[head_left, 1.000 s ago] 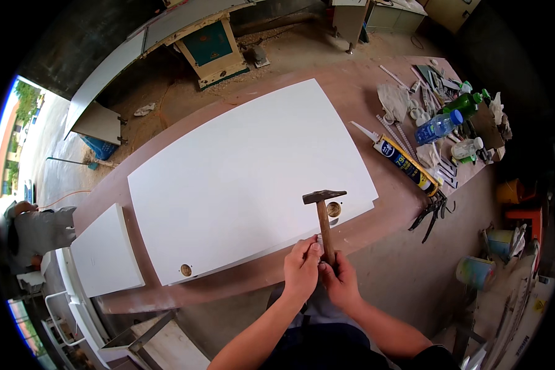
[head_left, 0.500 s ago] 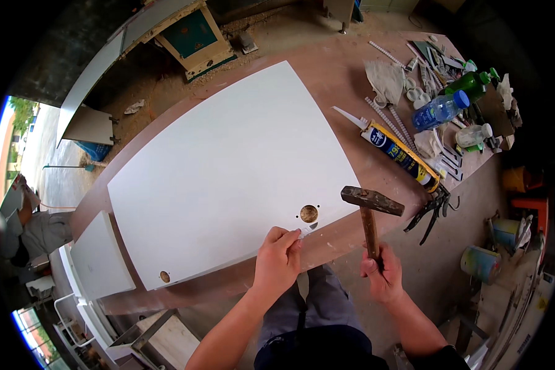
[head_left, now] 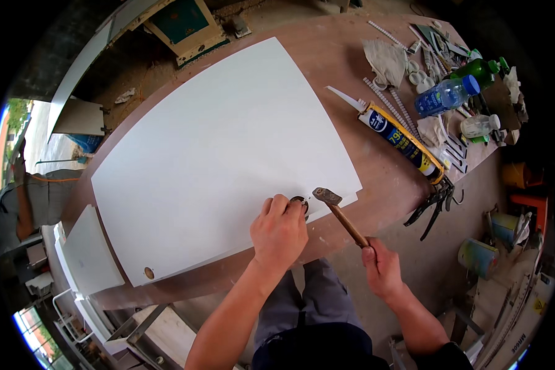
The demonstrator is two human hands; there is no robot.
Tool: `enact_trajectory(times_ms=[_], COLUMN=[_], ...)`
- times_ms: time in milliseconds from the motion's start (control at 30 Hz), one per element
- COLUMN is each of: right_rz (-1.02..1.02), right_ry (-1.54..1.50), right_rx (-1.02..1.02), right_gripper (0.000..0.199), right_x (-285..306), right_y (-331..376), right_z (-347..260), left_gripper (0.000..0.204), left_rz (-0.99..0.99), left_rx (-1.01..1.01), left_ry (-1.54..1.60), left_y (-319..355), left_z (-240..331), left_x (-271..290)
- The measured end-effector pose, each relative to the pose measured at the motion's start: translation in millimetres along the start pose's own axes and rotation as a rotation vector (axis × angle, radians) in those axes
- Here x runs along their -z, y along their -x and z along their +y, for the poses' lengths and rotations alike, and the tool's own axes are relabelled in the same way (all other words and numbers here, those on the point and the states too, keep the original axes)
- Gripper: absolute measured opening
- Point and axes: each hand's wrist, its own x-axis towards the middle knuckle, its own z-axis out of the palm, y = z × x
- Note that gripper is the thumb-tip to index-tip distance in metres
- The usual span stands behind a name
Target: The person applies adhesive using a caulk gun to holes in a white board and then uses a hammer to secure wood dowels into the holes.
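Note:
A large white panel (head_left: pixel 216 142) lies on the brown table, with one round hole (head_left: pixel 149 273) near its front left corner. At the front right of the panel, my left hand (head_left: pixel 280 233) presses its closed fingertips over another dark round hole (head_left: pixel 300 202). Those fingers mostly cover the hole and hide whatever they pinch. My right hand (head_left: pixel 382 266) grips the wooden handle of a hammer (head_left: pixel 345 222). The hammer's head hangs just right of the left fingertips, above the panel's front edge.
On the brown table (head_left: pixel 376 166) to the right lies a caulking gun with a sealant tube (head_left: pixel 401 140). Beyond it are a blue-capped bottle (head_left: pixel 447 95), a green bottle (head_left: pixel 481 71), a clear jar (head_left: pixel 480 126) and loose hardware. A smaller white board (head_left: pixel 92 253) lies left; a person (head_left: pixel 28 203) is beyond it.
My left fingers have moved onto the right-hand hole; earlier they held a small pale piece just beside it. The hammer has swung left, its head now close to my left hand.

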Motion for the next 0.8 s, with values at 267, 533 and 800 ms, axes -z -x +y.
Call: enact_trajectory(times_ms=[267, 533, 800], right_rz=[0.026, 0.059, 0.088], right_ry=[0.073, 0.209, 0.121], right_rx=[0.030, 0.188, 0.275], right_gripper=[0.019, 0.017, 0.017], right_x=[-4.4, 7.9, 17.9], right_y=[-4.1, -8.2, -2.0], right_z=[-7.9, -19.2, -28.0], left_gripper=[0.005, 0.006, 0.005], left_rz=[0.010, 0.009, -0.025], left_rx=[-0.057, -0.062, -0.032], left_ry=[-0.028, -0.037, -0.036], left_y=[0.4, 1.0, 4.4], left_z=[-1.6, -1.4, -2.4], left_x=[-4.0, -2.9, -0.8])
